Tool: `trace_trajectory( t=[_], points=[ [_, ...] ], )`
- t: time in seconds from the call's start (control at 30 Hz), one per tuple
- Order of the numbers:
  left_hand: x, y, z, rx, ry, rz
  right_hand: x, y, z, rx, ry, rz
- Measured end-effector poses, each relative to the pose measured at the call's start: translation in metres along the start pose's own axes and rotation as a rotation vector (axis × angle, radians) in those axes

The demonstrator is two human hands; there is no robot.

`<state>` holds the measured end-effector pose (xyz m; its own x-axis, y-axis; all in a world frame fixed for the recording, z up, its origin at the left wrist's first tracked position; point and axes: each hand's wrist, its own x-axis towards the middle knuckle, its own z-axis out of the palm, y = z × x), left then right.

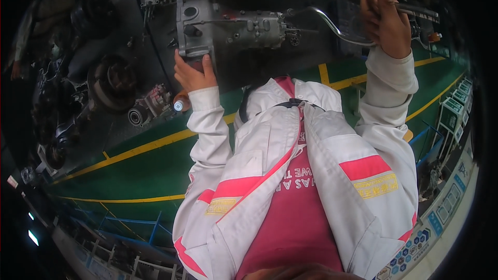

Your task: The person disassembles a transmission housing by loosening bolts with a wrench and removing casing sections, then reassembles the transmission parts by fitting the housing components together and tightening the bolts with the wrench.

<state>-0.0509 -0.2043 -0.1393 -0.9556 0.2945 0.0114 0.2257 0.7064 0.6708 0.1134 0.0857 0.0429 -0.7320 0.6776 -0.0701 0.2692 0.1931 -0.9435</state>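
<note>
A grey metal gearbox (244, 28) lies lengthwise across the work area in front of me, its broad housing at the left and its narrower end at the right. My left hand (195, 74) rests against the near lower edge of the housing, fingers and thumb apart. From the gearbox's right end runs a bent chrome rod (328, 22), which looks like a speed brace. My right hand (389, 21) is closed around its far right part, thumb pointing up; the fingers hide that section of the rod.
Left of the gearbox sit a smaller metal assembly (151, 105), an orange bottle (180, 102) and a dark round hub (110, 80). Metal tubing (423, 13) shows beyond my right hand. Yellow lines (150, 147) cross the green floor (135, 173); blue rails (155, 224) stand lower left.
</note>
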Motion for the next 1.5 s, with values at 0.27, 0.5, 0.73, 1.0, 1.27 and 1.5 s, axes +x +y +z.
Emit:
trace_trajectory(
  t=[0.27, 0.5, 0.73, 1.0, 1.27, 1.5],
  points=[
    [-0.003, -0.001, 0.001, 0.068, 0.016, 0.046, 0.045, 0.047, -0.02, 1.037, -0.163, 0.266],
    [0.0, -0.004, 0.002, 0.061, -0.001, 0.064, 0.067, 0.054, 0.0, 0.838, 0.424, -0.35],
    [-0.001, 0.001, -0.002, 0.03, -0.006, 0.004, 0.06, 0.061, -0.082, 0.097, 0.111, -0.503],
    [0.001, -0.009, 0.001, 0.01, 0.029, 0.048, -0.031, 0.034, -0.049, 0.502, 0.25, -0.334],
    [0.001, -0.012, 0.005, -0.023, 0.035, 0.027, 0.069, -0.026, 0.033, 0.07, -0.046, -0.525],
    [0.003, -0.016, 0.005, 0.002, 0.059, 0.089, 0.065, 0.073, -0.16, 0.291, 0.314, -0.012]
  ],
)
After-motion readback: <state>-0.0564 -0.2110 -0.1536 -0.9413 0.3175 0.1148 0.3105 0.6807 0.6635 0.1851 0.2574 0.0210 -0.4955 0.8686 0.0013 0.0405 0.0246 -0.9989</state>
